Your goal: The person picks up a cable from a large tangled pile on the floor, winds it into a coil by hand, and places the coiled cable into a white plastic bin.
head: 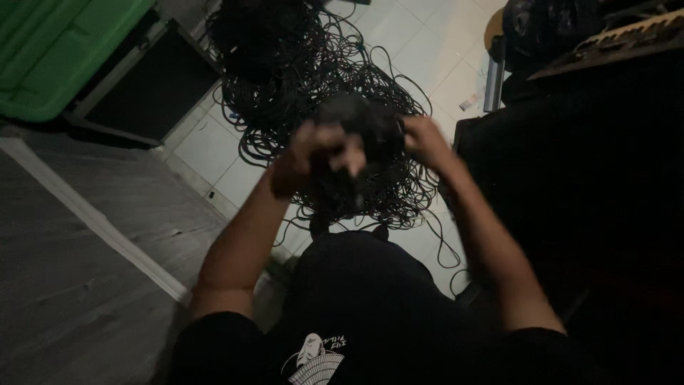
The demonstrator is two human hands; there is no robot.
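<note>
In the head view, motion blur smears both hands, so single fingers are hard to make out. The left hand (313, 153) and the right hand (424, 139) are each closed on one dark bundle of cable (360, 128), held between them above the person's lap. One large tangle of black cables (313, 93) lies on the tiled floor (206, 146) beyond. One green bin (50, 50) is cut off at the upper left.
</note>
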